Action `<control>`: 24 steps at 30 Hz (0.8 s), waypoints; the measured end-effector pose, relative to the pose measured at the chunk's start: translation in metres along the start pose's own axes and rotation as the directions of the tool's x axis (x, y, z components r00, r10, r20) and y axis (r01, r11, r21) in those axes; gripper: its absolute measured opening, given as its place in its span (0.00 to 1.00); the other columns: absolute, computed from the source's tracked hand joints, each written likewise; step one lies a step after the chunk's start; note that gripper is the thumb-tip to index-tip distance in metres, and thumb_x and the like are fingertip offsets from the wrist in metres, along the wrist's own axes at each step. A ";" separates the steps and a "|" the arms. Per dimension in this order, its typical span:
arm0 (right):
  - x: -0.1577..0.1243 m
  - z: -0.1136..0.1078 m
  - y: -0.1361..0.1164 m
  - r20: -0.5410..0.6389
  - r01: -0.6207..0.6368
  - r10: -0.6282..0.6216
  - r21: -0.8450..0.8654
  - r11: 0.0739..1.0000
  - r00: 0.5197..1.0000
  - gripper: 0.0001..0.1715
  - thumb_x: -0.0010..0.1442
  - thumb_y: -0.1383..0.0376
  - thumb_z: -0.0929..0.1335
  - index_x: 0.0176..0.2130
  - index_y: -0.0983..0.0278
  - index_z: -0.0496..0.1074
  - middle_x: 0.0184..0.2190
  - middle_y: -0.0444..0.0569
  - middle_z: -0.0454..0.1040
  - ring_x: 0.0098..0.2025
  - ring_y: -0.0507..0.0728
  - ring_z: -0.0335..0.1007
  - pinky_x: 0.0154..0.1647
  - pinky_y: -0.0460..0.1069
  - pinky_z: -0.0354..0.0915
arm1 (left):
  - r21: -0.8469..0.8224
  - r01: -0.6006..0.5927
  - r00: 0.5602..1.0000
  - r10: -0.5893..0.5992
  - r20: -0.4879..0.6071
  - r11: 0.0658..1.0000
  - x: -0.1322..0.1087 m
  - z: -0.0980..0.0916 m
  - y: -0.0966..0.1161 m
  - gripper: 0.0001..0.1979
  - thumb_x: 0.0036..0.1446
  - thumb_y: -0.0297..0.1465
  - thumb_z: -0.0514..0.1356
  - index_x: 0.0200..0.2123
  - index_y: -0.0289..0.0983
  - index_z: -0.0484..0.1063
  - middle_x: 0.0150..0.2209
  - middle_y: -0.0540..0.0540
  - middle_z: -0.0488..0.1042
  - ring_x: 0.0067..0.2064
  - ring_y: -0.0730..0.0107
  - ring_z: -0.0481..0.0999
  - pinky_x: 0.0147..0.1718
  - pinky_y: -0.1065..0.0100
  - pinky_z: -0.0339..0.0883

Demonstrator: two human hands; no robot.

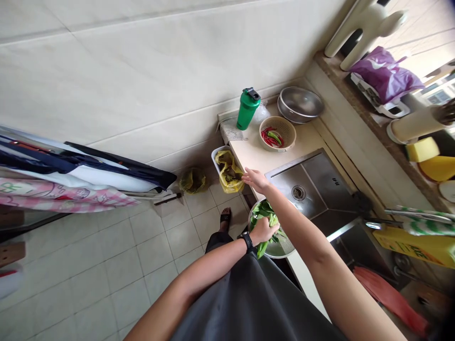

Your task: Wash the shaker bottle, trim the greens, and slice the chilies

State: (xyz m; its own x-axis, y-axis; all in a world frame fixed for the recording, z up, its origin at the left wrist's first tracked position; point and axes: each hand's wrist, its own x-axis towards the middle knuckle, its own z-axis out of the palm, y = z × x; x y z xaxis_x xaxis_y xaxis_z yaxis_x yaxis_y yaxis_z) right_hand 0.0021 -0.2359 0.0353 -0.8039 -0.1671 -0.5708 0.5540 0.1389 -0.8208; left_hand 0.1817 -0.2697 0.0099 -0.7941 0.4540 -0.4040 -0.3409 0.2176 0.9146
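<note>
Near, the left hand (pixel 261 230) has its fingers clenched on leafy greens (pixel 266 219) in a metal colander (pixel 285 247). The right hand (pixel 256 180) is open, fingers spread, just beside a yellow plastic bag (pixel 229 171) in a white tub (pixel 217 157) at the desk (pixel 250 158) edge.

Both bare arms reach forward and down from the bottom of the view, converging without crossing. The left hand (pixel 261 230) sits low and curled, knuckles up, its fingers bent down out of sight, probably closed, though the angle makes that hard to tell. A black wristwatch (pixel 247 241) circles the left wrist. The right forearm (pixel 302 237) stretches farther out, and the right hand (pixel 256 180) lies flat, palm down, with its fingers (pixel 249 174) extended and slightly spread.
</note>
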 end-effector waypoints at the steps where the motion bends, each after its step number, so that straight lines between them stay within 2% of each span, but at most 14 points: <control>1: -0.018 -0.016 0.000 -0.043 0.028 -0.027 0.035 0.999 0.999 0.21 0.69 0.55 0.63 0.51 0.69 0.69 0.48 0.59 0.76 0.46 0.56 0.76 0.52 0.53 0.70 | -0.039 0.036 0.999 -0.037 -0.005 0.999 -0.001 -0.004 0.003 0.11 0.60 0.35 0.61 0.25 0.38 0.71 0.26 0.46 0.77 0.30 0.65 0.75 0.34 0.64 0.68; 3: -0.065 -0.052 0.006 -0.161 0.143 -0.142 -0.008 0.990 0.977 0.19 0.65 0.56 0.67 0.50 0.66 0.71 0.45 0.55 0.77 0.44 0.56 0.75 0.51 0.53 0.71 | -0.136 0.098 0.995 -0.101 -0.009 0.986 0.000 -0.012 0.009 0.11 0.60 0.35 0.62 0.26 0.37 0.72 0.28 0.46 0.78 0.31 0.66 0.76 0.36 0.64 0.69; 5: -0.118 -0.083 0.022 -0.307 0.201 -0.258 -0.205 0.958 0.916 0.17 0.62 0.55 0.69 0.46 0.63 0.73 0.41 0.53 0.78 0.41 0.57 0.74 0.49 0.54 0.71 | -0.233 0.110 0.993 -0.116 -0.012 0.966 0.002 -0.017 0.011 0.11 0.60 0.37 0.63 0.29 0.37 0.74 0.31 0.44 0.79 0.34 0.65 0.77 0.40 0.63 0.71; 6: -0.144 -0.093 0.033 -0.361 0.184 -0.295 -0.311 0.933 0.885 0.16 0.61 0.55 0.71 0.44 0.62 0.74 0.40 0.52 0.77 0.40 0.57 0.73 0.48 0.55 0.71 | -0.271 0.110 0.993 -0.118 -0.013 0.956 0.004 -0.018 0.012 0.11 0.59 0.38 0.64 0.31 0.36 0.74 0.33 0.44 0.80 0.36 0.64 0.78 0.42 0.63 0.71; 8: -0.188 -0.102 0.061 -0.387 0.135 -0.316 -0.428 0.894 0.866 0.15 0.58 0.54 0.72 0.41 0.61 0.75 0.40 0.52 0.76 0.39 0.58 0.72 0.44 0.55 0.71 | -0.308 0.118 0.992 -0.125 -0.004 0.944 0.006 -0.019 0.012 0.12 0.57 0.40 0.66 0.34 0.36 0.76 0.36 0.43 0.81 0.40 0.62 0.79 0.45 0.61 0.72; 10: -0.217 -0.098 0.092 -0.367 0.120 -0.285 -0.412 0.903 0.885 0.18 0.56 0.54 0.74 0.44 0.60 0.74 0.45 0.54 0.75 0.41 0.59 0.73 0.41 0.55 0.72 | -0.298 0.131 0.991 -0.133 0.015 0.945 0.008 -0.018 0.012 0.13 0.57 0.41 0.67 0.36 0.36 0.77 0.39 0.42 0.81 0.43 0.61 0.79 0.46 0.60 0.72; 12: -0.231 -0.086 0.118 -0.358 0.099 -0.215 -0.316 0.944 0.909 0.20 0.57 0.52 0.73 0.46 0.60 0.73 0.45 0.53 0.76 0.39 0.58 0.74 0.38 0.54 0.73 | -0.267 0.136 0.991 -0.130 0.037 0.954 0.007 -0.016 0.014 0.14 0.57 0.41 0.66 0.37 0.35 0.78 0.41 0.41 0.81 0.45 0.60 0.80 0.47 0.60 0.73; 15: -0.235 -0.073 0.141 -0.401 0.065 -0.123 -0.153 0.986 0.908 0.17 0.62 0.50 0.69 0.42 0.60 0.72 0.32 0.48 0.77 0.31 0.56 0.72 0.35 0.53 0.72 | -0.183 0.117 0.990 -0.101 0.095 0.976 0.005 -0.010 0.018 0.15 0.57 0.42 0.66 0.38 0.35 0.78 0.41 0.41 0.81 0.45 0.59 0.80 0.48 0.60 0.72; 17: -0.233 -0.070 0.147 -0.447 0.087 -0.100 -0.051 0.995 0.889 0.18 0.62 0.49 0.69 0.39 0.60 0.71 0.29 0.47 0.77 0.30 0.56 0.73 0.37 0.53 0.72 | -0.121 0.098 0.987 -0.080 0.143 0.988 0.002 -0.006 0.020 0.17 0.57 0.43 0.66 0.40 0.35 0.78 0.41 0.41 0.81 0.44 0.58 0.80 0.48 0.60 0.72; 19: -0.232 -0.070 0.149 -0.470 0.132 -0.074 0.093 0.987 0.880 0.21 0.59 0.48 0.72 0.39 0.61 0.70 0.31 0.47 0.79 0.33 0.57 0.76 0.40 0.54 0.73 | -0.062 0.079 0.985 -0.068 0.161 0.995 0.001 -0.002 0.021 0.17 0.57 0.43 0.66 0.40 0.35 0.78 0.42 0.42 0.81 0.45 0.58 0.80 0.49 0.60 0.71; 22: -0.230 -0.070 0.149 -0.456 0.192 -0.034 0.305 0.933 0.890 0.27 0.54 0.48 0.74 0.43 0.61 0.68 0.34 0.46 0.78 0.36 0.57 0.78 0.42 0.54 0.74 | 0.005 0.047 0.985 -0.047 0.167 0.999 -0.001 0.004 0.021 0.17 0.58 0.43 0.66 0.40 0.35 0.78 0.43 0.42 0.81 0.46 0.57 0.79 0.50 0.61 0.71; 24: -0.229 -0.070 0.149 -0.459 0.212 -0.039 0.331 0.920 0.888 0.29 0.54 0.49 0.75 0.47 0.62 0.67 0.35 0.45 0.77 0.34 0.56 0.77 0.41 0.53 0.74 | 0.022 0.024 0.980 -0.028 0.195 0.999 -0.001 0.006 0.021 0.16 0.58 0.44 0.65 0.39 0.36 0.78 0.43 0.42 0.81 0.47 0.57 0.80 0.51 0.60 0.71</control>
State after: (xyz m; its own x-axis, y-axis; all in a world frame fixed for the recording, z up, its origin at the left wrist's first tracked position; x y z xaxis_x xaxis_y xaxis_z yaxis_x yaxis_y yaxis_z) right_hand 0.2531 -0.1086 0.0453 -0.8346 0.2944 -0.4656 0.4108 -0.2305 -0.8821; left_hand 0.1785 -0.2605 0.0300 -0.6712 0.6074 -0.4249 -0.3485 0.2474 0.9041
